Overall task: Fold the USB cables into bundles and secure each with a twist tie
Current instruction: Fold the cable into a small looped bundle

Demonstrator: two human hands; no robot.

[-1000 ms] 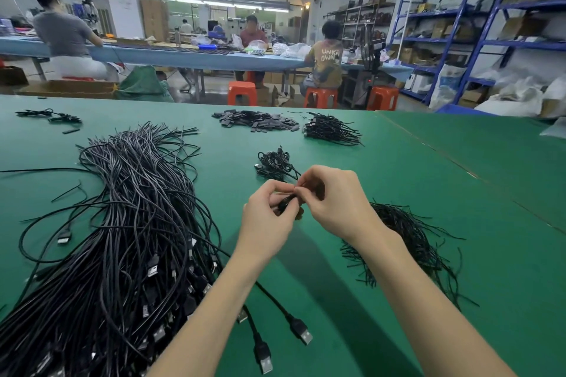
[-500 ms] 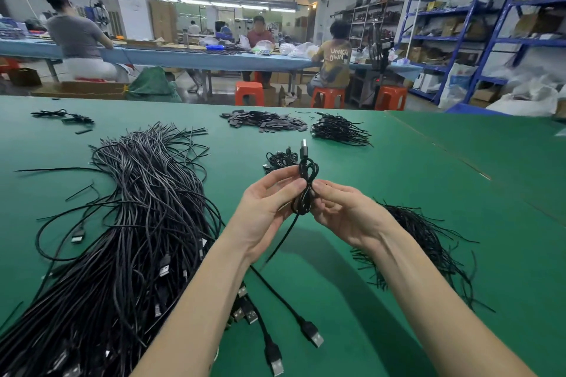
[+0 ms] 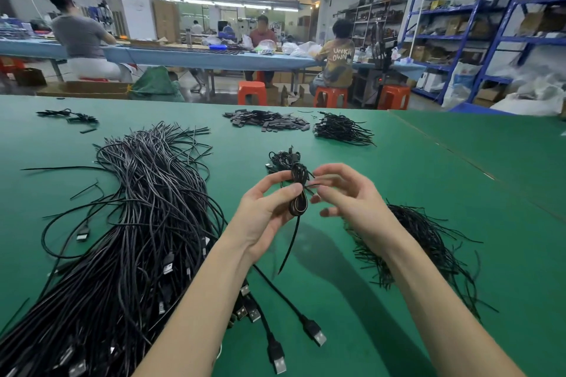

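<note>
Just above the frame's centre, the folded cable bundle (image 3: 297, 193) hangs above the green table (image 3: 459, 193); it looks light, limp and springy, so gripping its waist seems best. The left hand (image 3: 266, 211) pinches it there between thumb and fingers. The right hand (image 3: 346, 193) pinches the twist tie (image 3: 310, 184) at the waist. The loose cable heap (image 3: 122, 239) fills lower left, spare ties (image 3: 428, 242) lower right.

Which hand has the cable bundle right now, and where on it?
The left hand pinches the folded cable bundle at its middle, thumb and fingers. The right hand works the twist tie there; its exact grip is blurred.
</note>
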